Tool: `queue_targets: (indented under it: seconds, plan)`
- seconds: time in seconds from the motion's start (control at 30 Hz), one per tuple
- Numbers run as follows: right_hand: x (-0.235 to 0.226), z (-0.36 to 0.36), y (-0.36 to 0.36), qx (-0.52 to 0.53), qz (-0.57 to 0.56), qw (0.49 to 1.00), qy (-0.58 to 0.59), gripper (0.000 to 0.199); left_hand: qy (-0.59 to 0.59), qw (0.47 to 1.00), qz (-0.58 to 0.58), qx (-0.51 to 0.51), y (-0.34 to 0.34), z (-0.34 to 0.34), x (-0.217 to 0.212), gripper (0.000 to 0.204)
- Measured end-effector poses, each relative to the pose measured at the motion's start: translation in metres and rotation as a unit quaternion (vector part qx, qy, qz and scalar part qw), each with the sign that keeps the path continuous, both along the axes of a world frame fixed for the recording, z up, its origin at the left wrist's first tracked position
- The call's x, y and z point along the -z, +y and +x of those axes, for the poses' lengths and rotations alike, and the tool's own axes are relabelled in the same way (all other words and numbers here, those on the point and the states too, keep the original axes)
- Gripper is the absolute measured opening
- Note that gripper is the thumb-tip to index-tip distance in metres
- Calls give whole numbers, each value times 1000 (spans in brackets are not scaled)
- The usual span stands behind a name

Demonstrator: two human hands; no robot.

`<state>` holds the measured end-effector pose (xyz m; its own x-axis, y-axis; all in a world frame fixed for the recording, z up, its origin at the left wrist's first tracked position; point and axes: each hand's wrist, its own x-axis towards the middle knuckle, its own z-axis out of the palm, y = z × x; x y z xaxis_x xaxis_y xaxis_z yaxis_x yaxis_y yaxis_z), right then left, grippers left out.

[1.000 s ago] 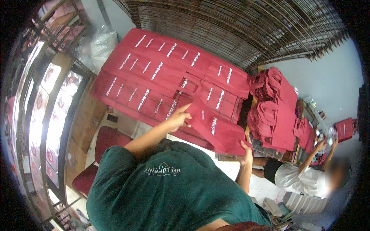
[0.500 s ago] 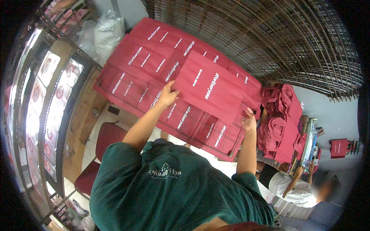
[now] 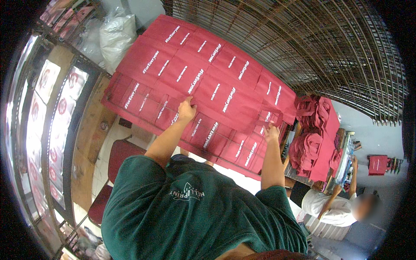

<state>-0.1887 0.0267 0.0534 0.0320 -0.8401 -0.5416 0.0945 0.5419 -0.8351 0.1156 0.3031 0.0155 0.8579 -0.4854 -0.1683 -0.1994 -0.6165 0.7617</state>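
Note:
A dark red fabric bag (image 3: pixel 222 97) with white print lies nearly flat on top of a rack spread with several similar red bags (image 3: pixel 167 60). My left hand (image 3: pixel 187 110) is at the bag's near left corner, fingers bent and pressed onto its edge. At the bag's right end, my right hand (image 3: pixel 272 132) pinches the looped handle (image 3: pixel 262 118). Print on a bag underneath shows through that loop. The undersides of my left fingers are hidden.
Piles of red bags (image 3: pixel 314 141) lie on a table to the right, where a person in white (image 3: pixel 331 208) works. Stacked wire racks (image 3: pixel 294 39) rise behind. A dark red chair (image 3: pixel 123 158), wooden bench (image 3: pixel 93 143) and white plastic sack (image 3: pixel 119 39) are on the left.
The bag, held raised and slanted before, has come down flat onto the other bags. Both hands went down with it, the right one moving slightly left along the handle.

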Motion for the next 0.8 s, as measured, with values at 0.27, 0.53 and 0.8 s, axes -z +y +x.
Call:
queue_targets:
  seconds: [0.27, 0.53, 0.8]
  plan:
    - [3, -3, 12, -13, 15, 999, 41, 39, -21, 999, -22, 17, 1, 6, 12, 45]
    - [25, -10, 3, 29, -19, 998, -50, 56, -56, 998, -36, -3, 0, 6, 23, 46]
    - [20, -6, 8, 56, -25, 998, -8, 57, -70, 996, -52, 7, -1, 7, 21, 46]
